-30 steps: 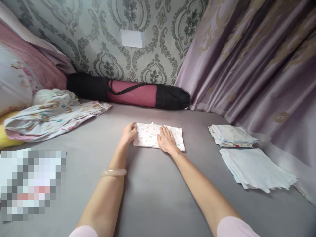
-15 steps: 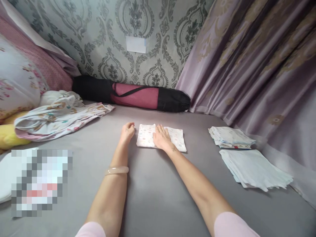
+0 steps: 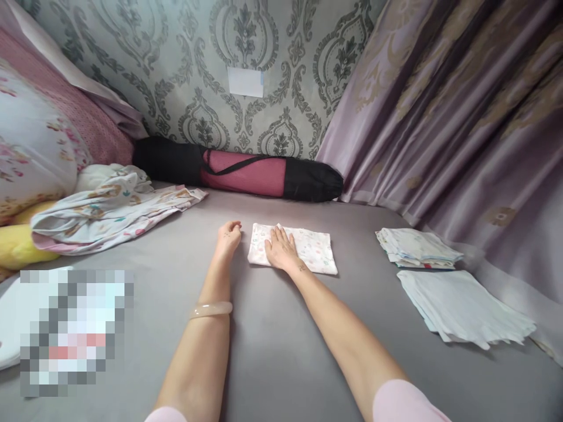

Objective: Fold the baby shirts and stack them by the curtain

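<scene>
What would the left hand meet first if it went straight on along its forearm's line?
The left hand would probably meet the long bag; depth is hard to judge.

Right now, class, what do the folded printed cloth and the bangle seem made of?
Folded printed cloth: matte fabric, perhaps cotton, judging by its soft, slightly uneven edges. Bangle: polished, perhaps stone, glass or plastic, by its smooth, pale gloss.

head-worn view | forward, down over fingers (image 3: 280, 237) | grey sheet (image 3: 272, 351) near, wall (image 3: 193, 76) beyond

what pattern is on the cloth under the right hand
White cloth with small, scattered pastel prints; best seen in the head view.
</scene>
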Available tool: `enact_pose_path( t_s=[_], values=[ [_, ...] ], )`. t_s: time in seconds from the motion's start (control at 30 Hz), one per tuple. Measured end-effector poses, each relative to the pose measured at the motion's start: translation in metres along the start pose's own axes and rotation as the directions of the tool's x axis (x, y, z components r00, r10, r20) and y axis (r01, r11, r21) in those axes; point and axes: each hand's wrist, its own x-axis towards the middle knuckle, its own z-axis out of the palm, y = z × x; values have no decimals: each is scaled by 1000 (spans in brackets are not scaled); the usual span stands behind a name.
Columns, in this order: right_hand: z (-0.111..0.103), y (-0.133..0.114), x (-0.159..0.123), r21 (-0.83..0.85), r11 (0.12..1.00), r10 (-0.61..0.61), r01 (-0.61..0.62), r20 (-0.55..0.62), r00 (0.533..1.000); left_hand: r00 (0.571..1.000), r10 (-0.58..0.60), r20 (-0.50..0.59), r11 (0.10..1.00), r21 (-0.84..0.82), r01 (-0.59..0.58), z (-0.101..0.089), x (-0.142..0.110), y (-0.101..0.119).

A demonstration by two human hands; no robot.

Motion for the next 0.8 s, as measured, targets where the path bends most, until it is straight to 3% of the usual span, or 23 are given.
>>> enact_pose_path(
  t_s=[0.13, 0.27, 0.5, 0.8],
  values=[
    [-4, -23, 8, 4, 999, -37, 37, -19, 999, 1000, 3, -1, 999, -42, -3, 0, 4, -4],
    [7, -39, 12, 35, 997, -67, 69, -42, 997, 1000, -9, -9, 996, -88, 8, 1, 6, -8],
    [21, -36, 12, 54, 996, -65, 69, -71, 995, 1000, -30, -8, 992, -126, 29, 2, 9, -12],
    [6, -50, 12, 35, 999, -41, 41, -3, 999, 1000, -21, 3, 998, -58, 21, 1, 12, -15]
  ],
)
